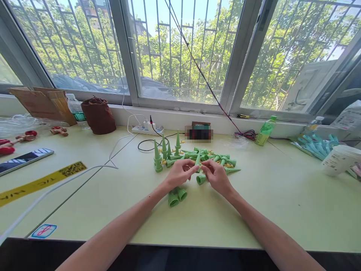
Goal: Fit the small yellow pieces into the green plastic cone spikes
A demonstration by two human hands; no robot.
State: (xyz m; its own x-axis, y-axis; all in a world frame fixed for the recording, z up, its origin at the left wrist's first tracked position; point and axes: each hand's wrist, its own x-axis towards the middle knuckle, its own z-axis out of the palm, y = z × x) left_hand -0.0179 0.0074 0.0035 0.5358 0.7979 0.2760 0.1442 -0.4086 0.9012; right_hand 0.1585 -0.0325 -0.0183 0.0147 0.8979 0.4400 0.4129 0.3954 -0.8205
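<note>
My left hand is closed around a green plastic watering spike, its pointed end up. Fingers of my right hand pinch a small yellow valve piece against the side of this spike; the fingers partly hide it. Just beyond both hands lies a pile of green spikes mixed with small yellow pieces. Several spikes stand upright at the pile's left. Two lie with open threaded ends toward me below my left wrist, and another open end is beside my right hand.
A power strip with white and black cables sits by the window wall. Leftward are a brown pouch, a phone and yellow tape. At the right stand a green bottle and a white cup.
</note>
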